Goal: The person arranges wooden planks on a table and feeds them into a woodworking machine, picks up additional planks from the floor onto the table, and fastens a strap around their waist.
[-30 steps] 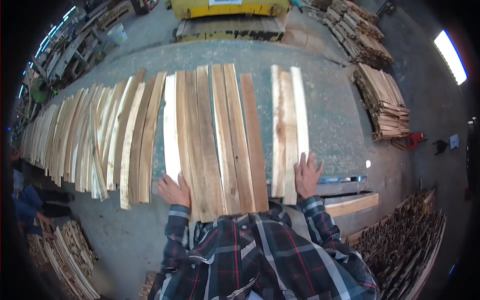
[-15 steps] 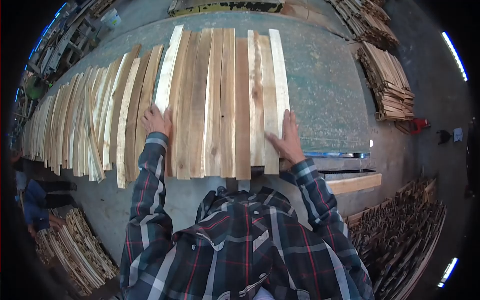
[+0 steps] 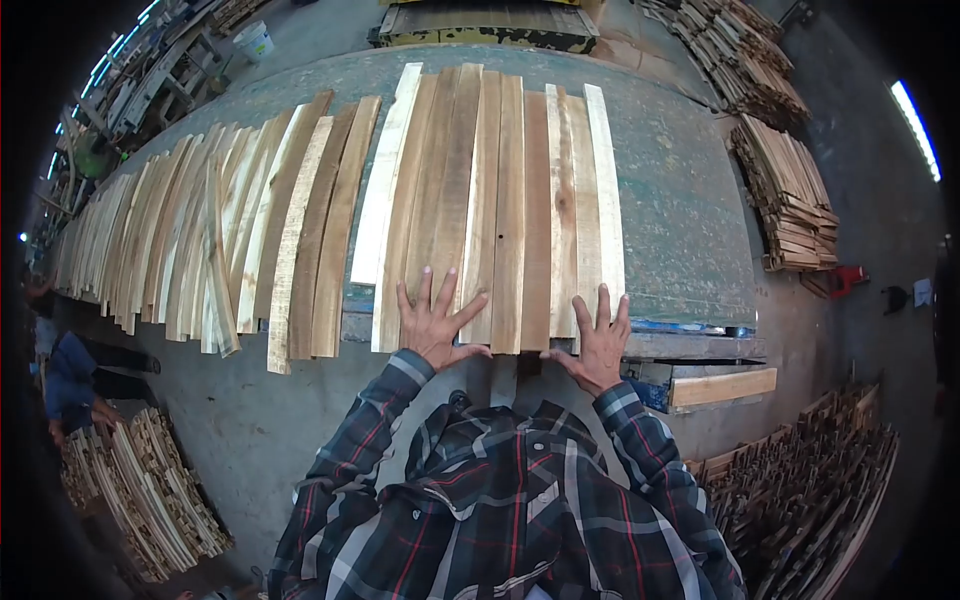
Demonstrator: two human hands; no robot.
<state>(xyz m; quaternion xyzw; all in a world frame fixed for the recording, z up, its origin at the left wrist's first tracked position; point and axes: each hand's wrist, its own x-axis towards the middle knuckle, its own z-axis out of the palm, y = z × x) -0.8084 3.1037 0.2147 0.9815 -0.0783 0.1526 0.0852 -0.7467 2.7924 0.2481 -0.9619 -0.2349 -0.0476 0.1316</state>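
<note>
Several long wooden slats lie side by side in a close group on the green worktable. My left hand rests with fingers spread on the near ends of the slats left of the group's middle. My right hand also has its fingers apart, on the near ends at the right side, its thumb by the slats' lower edge. The pale leftmost slat sits farther back than its neighbours. To the left, a separate row of loose slats overhangs the table's near edge.
Stacks of wood stand on the floor at the right, with a large bundle at lower right. At lower left, another person reaches to a slat pile. A white bucket stands at the back left.
Both hands have left the sides of the slat group and now lie on its near ends, fingers spread. The leftmost pale slat now sits farther back. The view has shifted somewhat.
</note>
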